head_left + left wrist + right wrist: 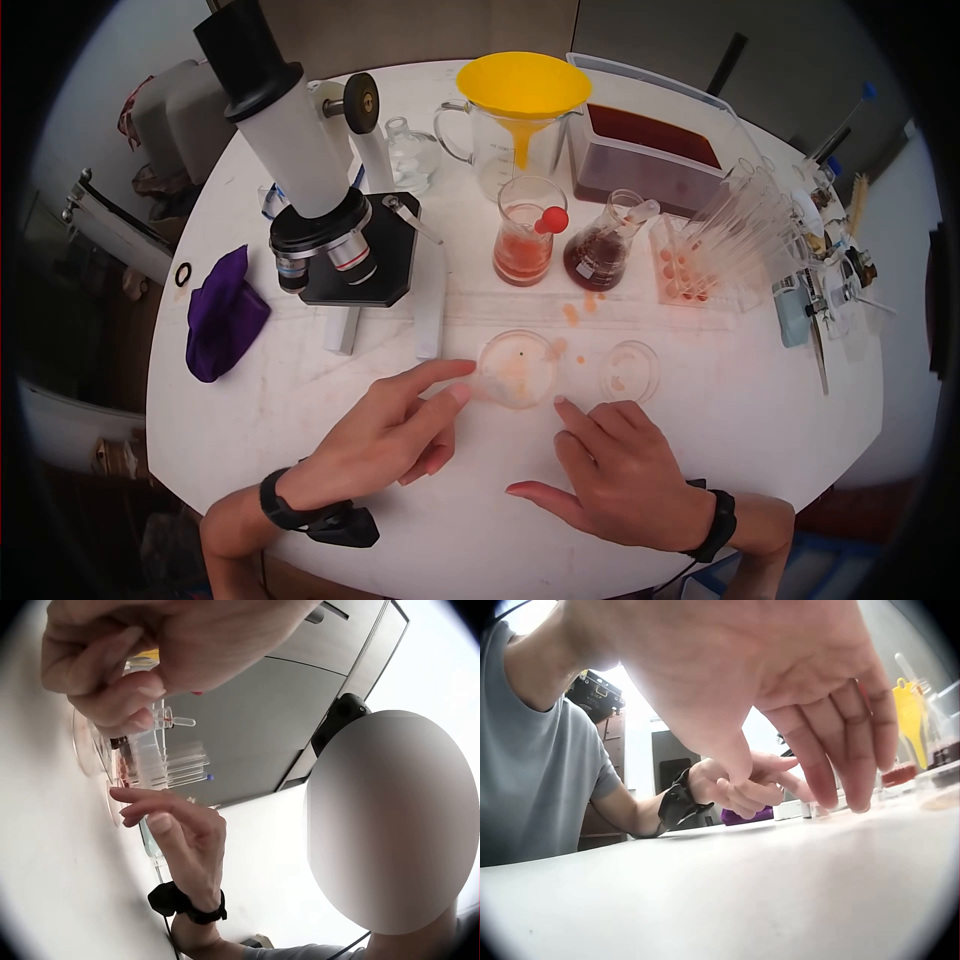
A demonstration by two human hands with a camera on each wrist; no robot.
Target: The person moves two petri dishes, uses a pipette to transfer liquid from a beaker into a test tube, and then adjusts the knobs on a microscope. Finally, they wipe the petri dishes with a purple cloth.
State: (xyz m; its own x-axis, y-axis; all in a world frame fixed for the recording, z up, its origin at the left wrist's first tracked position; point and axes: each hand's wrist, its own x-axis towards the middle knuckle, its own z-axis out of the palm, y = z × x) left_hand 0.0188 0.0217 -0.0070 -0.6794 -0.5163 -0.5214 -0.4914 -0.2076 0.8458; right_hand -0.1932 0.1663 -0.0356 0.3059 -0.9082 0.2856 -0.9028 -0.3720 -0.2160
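A round clear dish (518, 370) with a small dark speck lies on the white table. At its left edge my left hand (375, 440) pinches a faint clear piece (490, 388), like a slide, between thumb and index finger; the other fingers are curled. My right hand (625, 475) is palm down at the dish's lower right, index fingertip close to the rim, thumb spread, holding nothing. Both hands show in the right wrist view, the right hand (780, 697) above the table and the left hand (742, 784) beyond it. A smaller clear dish (630, 371) lies beyond the right fingers.
A microscope (345, 240) and purple cloth (228, 315) stand at left. Behind are a jug with a yellow funnel (524, 85), a beaker (523, 250), a dark-filled flask (597, 258) and a box (645, 165). At right are racked tubes (735, 225) and tools. Orange drops (571, 314) spot the table.
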